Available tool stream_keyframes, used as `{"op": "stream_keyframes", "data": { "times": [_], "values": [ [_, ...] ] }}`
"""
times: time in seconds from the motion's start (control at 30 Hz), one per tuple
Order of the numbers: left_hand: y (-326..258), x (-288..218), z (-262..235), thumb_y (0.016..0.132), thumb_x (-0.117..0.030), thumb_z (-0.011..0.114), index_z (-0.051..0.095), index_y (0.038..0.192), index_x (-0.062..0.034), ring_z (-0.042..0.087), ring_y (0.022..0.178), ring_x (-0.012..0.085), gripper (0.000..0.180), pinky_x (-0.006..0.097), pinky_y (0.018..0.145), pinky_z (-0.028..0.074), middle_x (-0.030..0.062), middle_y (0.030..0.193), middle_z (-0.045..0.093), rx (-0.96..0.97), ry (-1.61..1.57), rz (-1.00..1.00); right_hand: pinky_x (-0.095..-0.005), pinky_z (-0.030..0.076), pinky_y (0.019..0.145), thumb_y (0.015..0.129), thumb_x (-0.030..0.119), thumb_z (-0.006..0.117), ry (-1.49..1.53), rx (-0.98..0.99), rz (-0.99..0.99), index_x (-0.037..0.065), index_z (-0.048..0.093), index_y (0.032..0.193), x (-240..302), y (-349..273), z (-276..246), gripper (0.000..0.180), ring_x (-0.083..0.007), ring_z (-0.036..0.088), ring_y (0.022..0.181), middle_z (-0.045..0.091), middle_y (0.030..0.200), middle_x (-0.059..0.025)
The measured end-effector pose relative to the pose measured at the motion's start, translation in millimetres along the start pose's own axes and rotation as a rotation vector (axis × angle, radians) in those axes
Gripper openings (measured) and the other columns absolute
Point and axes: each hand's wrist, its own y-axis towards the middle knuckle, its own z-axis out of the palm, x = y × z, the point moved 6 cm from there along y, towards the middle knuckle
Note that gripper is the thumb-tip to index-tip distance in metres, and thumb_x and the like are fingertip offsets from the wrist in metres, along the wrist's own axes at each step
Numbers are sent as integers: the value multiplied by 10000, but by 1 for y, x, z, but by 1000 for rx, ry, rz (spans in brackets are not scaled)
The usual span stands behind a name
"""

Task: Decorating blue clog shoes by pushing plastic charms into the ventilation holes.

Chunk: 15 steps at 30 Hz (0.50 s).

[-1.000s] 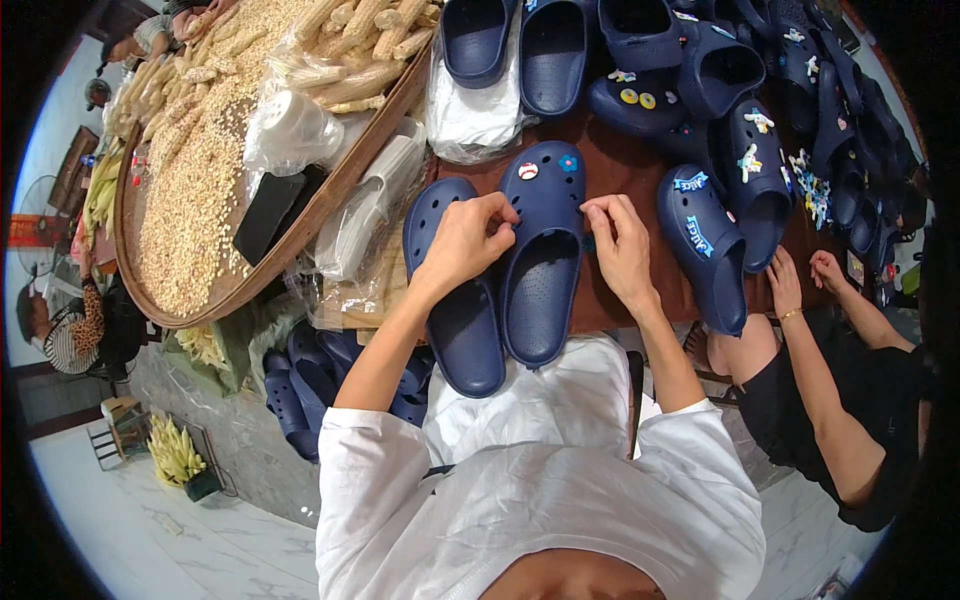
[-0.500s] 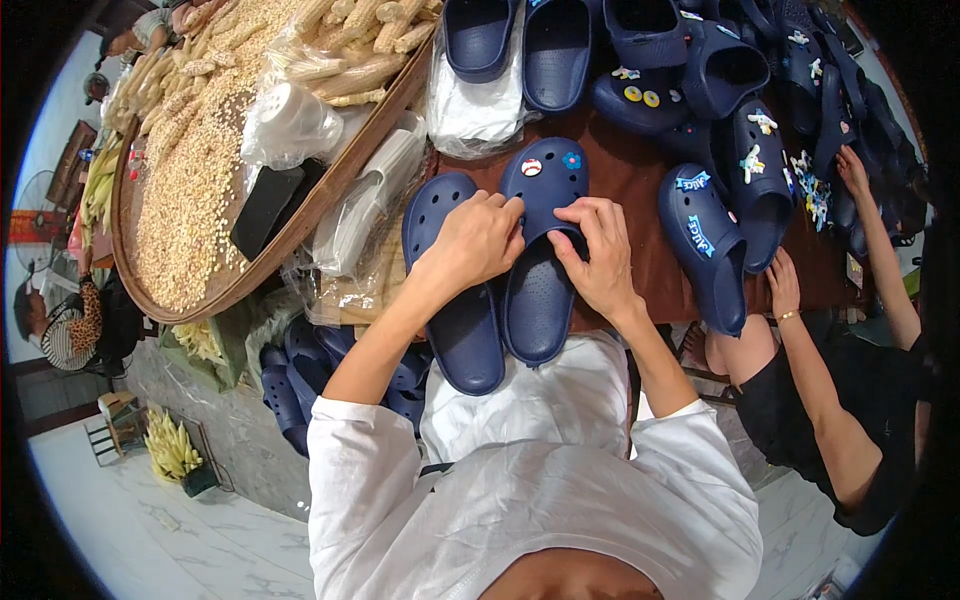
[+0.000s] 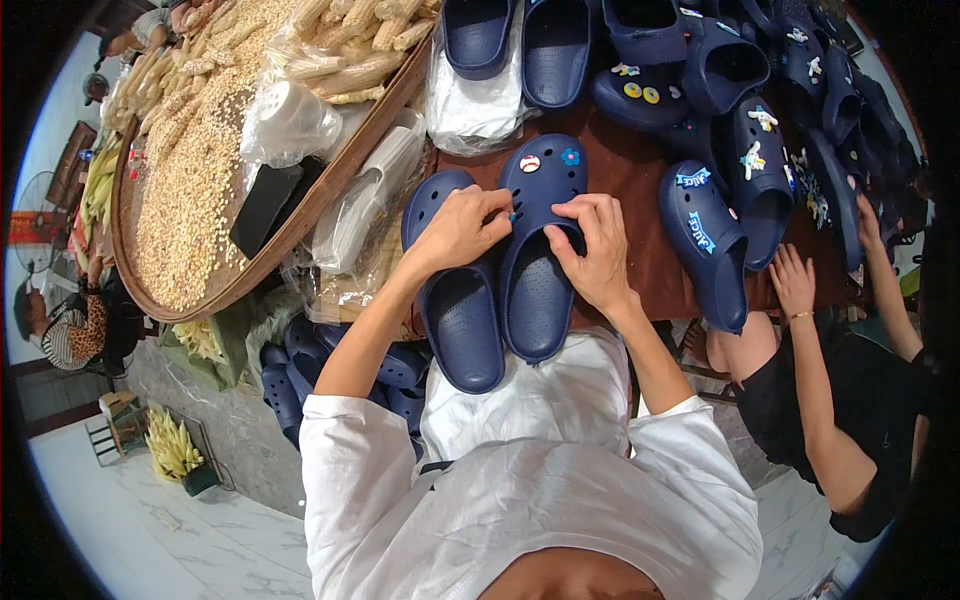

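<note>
Two navy clogs lie side by side in front of me, toes pointing away. On the right clog (image 3: 540, 300), a baseball charm (image 3: 529, 163) and a blue flower charm (image 3: 570, 157) sit in holes near the toe. My left hand (image 3: 462, 232) reaches over the left clog (image 3: 462, 335), its fingers pinched on a small teal charm (image 3: 514, 217) at the inner side of the right clog's upper; its shape is mostly covered. My right hand (image 3: 592, 250) grips the rim of that clog's opening, thumb at the edge and fingers on top.
More navy clogs (image 3: 555, 60) crowd the far right of the brown table, several with charms. At right, a co-worker's hands (image 3: 795, 280) are at the table. A round tray (image 3: 215, 300) of corn kernels stands at left, beside a plastic-wrapped white clog (image 3: 365, 200).
My left fingers have shifted slightly, so the teal charm now shows between them. My right hand keeps its hold. The co-worker has lifted a clog at the right.
</note>
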Motion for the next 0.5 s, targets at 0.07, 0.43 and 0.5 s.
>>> {"op": "stream_keyframes", "data": {
  "times": [0.07,0.43,0.5],
  "values": [
    [0,1,0,821,-173,566,637,870,11,641,802,388,203,448,739,494,207,788,658,-39,23,33,-413,445,846,831,206,726,1,-6,1,49,642,1025,2,1,0,264,-312,525,969,538,1008,-116],
    [8,6,-6,834,-90,564,618,839,-25,623,784,341,85,453,746,462,133,753,655,-160,170,-27,-420,443,868,826,233,728,17,10,42,47,641,1054,5,5,-5,306,-320,531,999,553,1034,-121],
    [9,-11,-9,826,-88,563,599,826,-29,599,783,338,70,449,739,441,130,743,620,-215,218,66,-416,443,882,830,237,729,49,60,25,48,646,1059,14,12,-8,309,-312,545,1013,588,1056,-118]
  ]
}}
